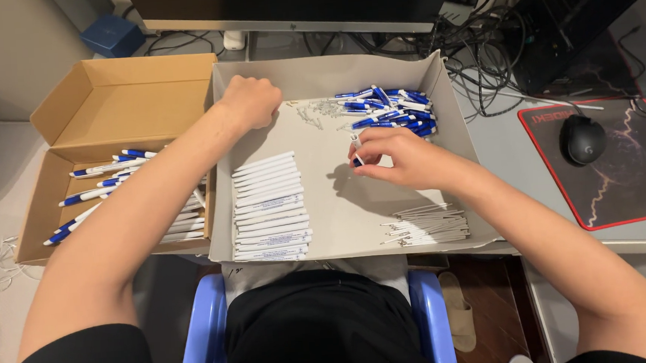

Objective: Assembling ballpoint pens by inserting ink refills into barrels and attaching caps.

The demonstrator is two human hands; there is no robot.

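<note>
My left hand [249, 102] is closed in a fist at the far left of the grey cardboard tray [436, 74], beside a scatter of small metal springs [317, 113]; whether it holds anything is hidden. My right hand [392, 157] hovers over the tray's middle and pinches a small blue and white pen part [355, 151] between its fingertips. A heap of blue pen parts [390, 111] lies just beyond it. White pen barrels [270, 207] lie in a neat column at the tray's left. Thin white refills [426, 225] are bundled at its near right.
A brown cardboard box [101, 98] to the left holds several assembled blue and white pens [107, 191]. A black mouse [584, 139] rests on a red-edged mat [637, 185] at the right. Tangled cables [472, 53] and a monitor base lie behind. A blue chair [201, 331] is below.
</note>
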